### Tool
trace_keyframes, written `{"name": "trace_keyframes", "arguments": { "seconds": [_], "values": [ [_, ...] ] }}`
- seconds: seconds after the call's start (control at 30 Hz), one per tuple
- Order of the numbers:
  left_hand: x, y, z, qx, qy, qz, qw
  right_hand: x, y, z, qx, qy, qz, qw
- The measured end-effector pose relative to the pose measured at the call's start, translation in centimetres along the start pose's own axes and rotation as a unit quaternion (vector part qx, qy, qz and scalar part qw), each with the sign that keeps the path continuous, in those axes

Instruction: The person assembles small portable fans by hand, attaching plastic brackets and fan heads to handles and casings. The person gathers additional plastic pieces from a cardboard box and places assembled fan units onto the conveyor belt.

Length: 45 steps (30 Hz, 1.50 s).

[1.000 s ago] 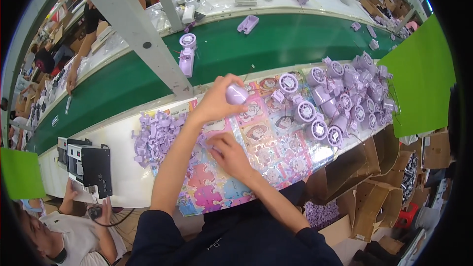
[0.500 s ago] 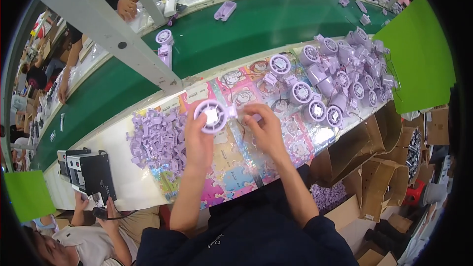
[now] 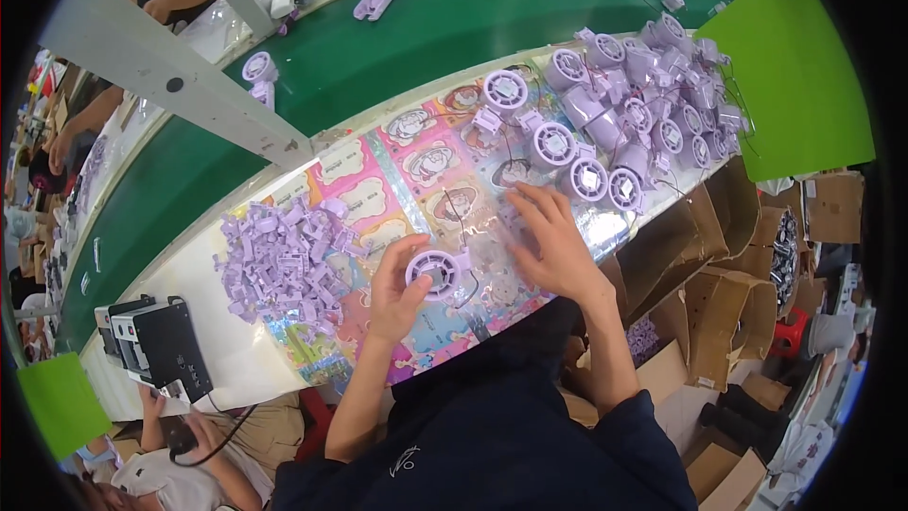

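Observation:
My left hand point(image 3: 397, 291) is closed on a round lilac fan housing point(image 3: 458, 271), its thumb lying over the front ring. A thin dark wire trails from the small block on the housing's right side. To the right, my right hand point(image 3: 558, 244) has its fingers spread with nothing in them, over the printed sheets on the bench. Just beyond its fingertips are several lilac fan housings with wires point(image 3: 554, 144), the near edge of a large heap. Left of my left hand lies a pile of small lilac plastic parts point(image 3: 284, 260).
A green conveyor belt point(image 3: 378, 52) runs behind the bench, with a lilac shell point(image 3: 376, 0) on it. A grey metal post point(image 3: 180, 66) slants across the left. A black device point(image 3: 161, 345) stands at the bench's left end, beside a co-worker's hands. Cardboard boxes point(image 3: 728, 331) stand at right.
My right hand has let go of the fan housing's small side block and moved right, its fingers opening. My left hand has brought the housing lower and nearer to me. The view has shifted slightly.

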State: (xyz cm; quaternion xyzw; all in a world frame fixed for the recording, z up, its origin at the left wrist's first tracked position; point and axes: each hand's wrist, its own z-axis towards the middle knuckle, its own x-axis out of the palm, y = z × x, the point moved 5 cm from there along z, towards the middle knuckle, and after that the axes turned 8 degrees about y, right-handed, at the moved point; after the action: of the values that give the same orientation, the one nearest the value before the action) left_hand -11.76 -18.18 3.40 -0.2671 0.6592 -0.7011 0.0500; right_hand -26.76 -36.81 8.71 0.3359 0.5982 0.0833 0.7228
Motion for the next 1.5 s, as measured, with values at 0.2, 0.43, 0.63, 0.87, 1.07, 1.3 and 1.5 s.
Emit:
{"name": "trace_keyframes", "arguments": {
  "seconds": [0.2,0.43,0.63,0.87,1.07,1.3,1.5],
  "values": [
    [0.8,0.4,0.2,0.028,0.047,0.050,0.997,-0.2,-0.9,0.5,-0.019,-0.013,-0.038,0.999],
    [0.4,0.0,0.3,0.054,-0.002,0.005,0.999,1.0,0.4,0.8,0.035,-0.035,0.108,0.993],
    [0.4,0.2,0.6,0.044,0.004,-0.016,0.999,4.8,0.9,0.5,0.059,-0.064,0.448,0.890],
    [0.1,0.0,0.6,0.049,-0.011,-0.021,0.999,6.2,1.9,0.9,0.093,-0.040,0.479,0.872],
    [1.4,-0.7,0.6,0.032,-0.013,-0.060,0.998,6.4,2.2,0.4,0.132,-0.036,0.573,0.808],
    [3.0,-5.9,6.9,0.061,0.164,0.149,0.973,3.8,-0.1,1.1,0.075,-0.159,0.601,0.780],
    [-7.5,-9.7,23.3,0.102,-0.161,0.356,0.915,4.6,-2.8,1.3,0.151,-0.201,0.540,0.804]
  ]
}}
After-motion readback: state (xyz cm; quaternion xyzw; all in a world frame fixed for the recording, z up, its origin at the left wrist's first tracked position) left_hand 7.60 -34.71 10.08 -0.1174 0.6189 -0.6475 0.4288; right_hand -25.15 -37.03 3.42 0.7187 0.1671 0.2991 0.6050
